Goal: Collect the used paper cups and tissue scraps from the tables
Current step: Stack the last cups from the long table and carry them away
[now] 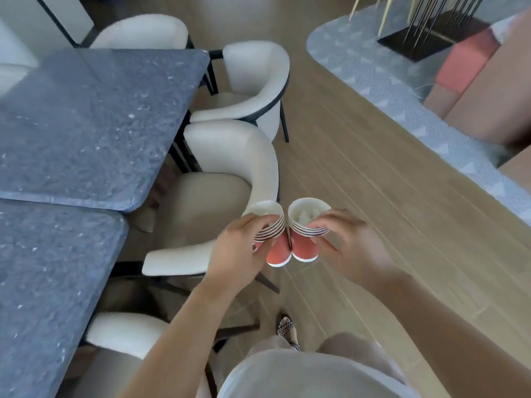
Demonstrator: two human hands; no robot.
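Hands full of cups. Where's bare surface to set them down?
Near dark tabletop and far dark tabletop: both bare where visible, bordered by the white chairs on their right edges. Wood floor between chairs and grey rug is open. Crowded: chair backs by the left hand; it and the right hand each grip a cup stack.

I hold two stacks of nested paper cups in the air, right of the bench (86,116). Both have red walls and white rims. The left stack (278,249), gripped in my left hand (238,248), tilts left and touches the right stack (303,245), pinched in my right hand (350,248). Crumpled white tissue (304,217) sits in the right stack's top cup.
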